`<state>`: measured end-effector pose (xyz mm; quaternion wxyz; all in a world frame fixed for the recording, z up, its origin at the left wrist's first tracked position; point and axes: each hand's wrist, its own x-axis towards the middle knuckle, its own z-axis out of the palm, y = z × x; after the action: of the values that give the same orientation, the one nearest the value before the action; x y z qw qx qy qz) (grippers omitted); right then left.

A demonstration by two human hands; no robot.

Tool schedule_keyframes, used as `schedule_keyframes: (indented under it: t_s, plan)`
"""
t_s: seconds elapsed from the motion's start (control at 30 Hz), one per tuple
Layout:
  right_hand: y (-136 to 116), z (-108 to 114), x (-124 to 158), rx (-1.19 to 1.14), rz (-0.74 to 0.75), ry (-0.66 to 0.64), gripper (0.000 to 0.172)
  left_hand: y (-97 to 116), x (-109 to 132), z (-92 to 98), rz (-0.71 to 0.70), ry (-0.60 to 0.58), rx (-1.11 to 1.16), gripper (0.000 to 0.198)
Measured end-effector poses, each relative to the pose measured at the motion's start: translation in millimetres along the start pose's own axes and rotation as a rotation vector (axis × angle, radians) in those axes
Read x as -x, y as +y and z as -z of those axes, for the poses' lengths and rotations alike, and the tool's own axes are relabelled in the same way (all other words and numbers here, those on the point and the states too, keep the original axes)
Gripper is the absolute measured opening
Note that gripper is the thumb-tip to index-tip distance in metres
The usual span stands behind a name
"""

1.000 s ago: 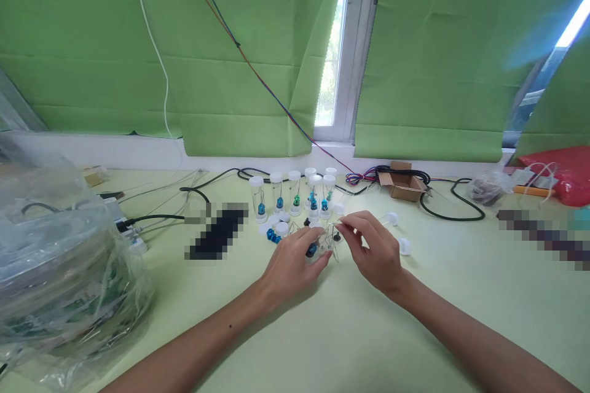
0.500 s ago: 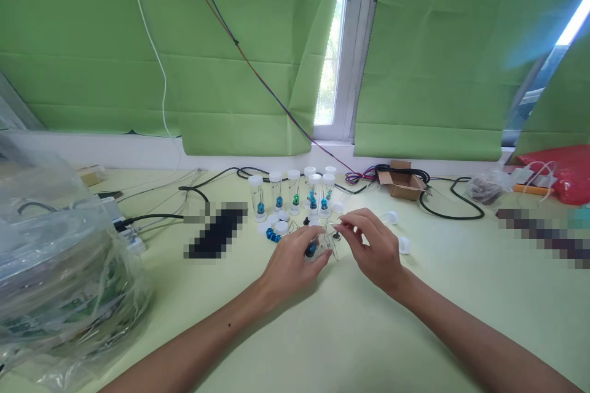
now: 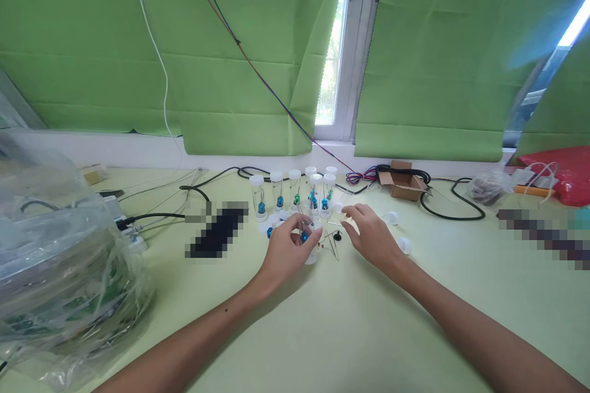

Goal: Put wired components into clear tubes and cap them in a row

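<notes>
My left hand (image 3: 286,250) is closed round a small clear plastic vial (image 3: 308,241) that stands upright on the table with a blue wire-legged part inside. My right hand (image 3: 374,237) hovers just right of it, fingers loosely spread and holding nothing, above loose thin wire-legged parts (image 3: 332,242) lying on the table. Behind both hands stands a row of several capped clear vials (image 3: 295,193), each with a blue or green part in it. Loose white caps (image 3: 404,245) lie to the right.
A crinkled clear plastic bag over cables (image 3: 55,258) fills the left. Black cables (image 3: 454,199) run along the back by a small open cardboard box (image 3: 402,183). A red bag (image 3: 571,175) sits at the far right. Green blinds (image 3: 230,49) hang behind.
My left hand has tipped the vial from lying slanted to standing upright. My right hand has let go of the thin wire part and drawn a little away, fingers opening.
</notes>
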<state>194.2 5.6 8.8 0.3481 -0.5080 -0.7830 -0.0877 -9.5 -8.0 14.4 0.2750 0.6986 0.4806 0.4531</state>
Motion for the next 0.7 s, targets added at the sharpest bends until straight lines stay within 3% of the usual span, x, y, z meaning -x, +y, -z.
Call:
schedule_keyframes:
  t_s: [0.1, 0.23, 0.33, 0.47, 0.7]
  plan:
    - [1.4, -1.1, 0.5, -0.031, -0.003, -0.07, 0.015, -0.4, -0.5, -0.5, 0.0, 0.008, -0.005, 0.029]
    - [-4.0, -1.9, 1.7, -0.112, 0.128, -0.11, 0.02, -2.2, -0.6, -1.2, 0.0, 0.006, -0.001, 0.03]
    - [-11.0, -6.3, 4.4, -0.15, 0.232, -0.172, 0.031, -4.3, -0.9, -1.8, 0.001, 0.008, -0.003, 0.03]
    - [-16.7, -17.9, 8.0, -0.129, 0.266, -0.24, 0.042, -6.1, -1.4, -1.9, -0.003, 0.003, -0.006, 0.028]
    - [-13.1, -31.5, 6.3, -0.04, 0.278, -0.254, 0.039, -4.2, -1.3, -2.2, 0.019, -0.007, 0.004, 0.029]
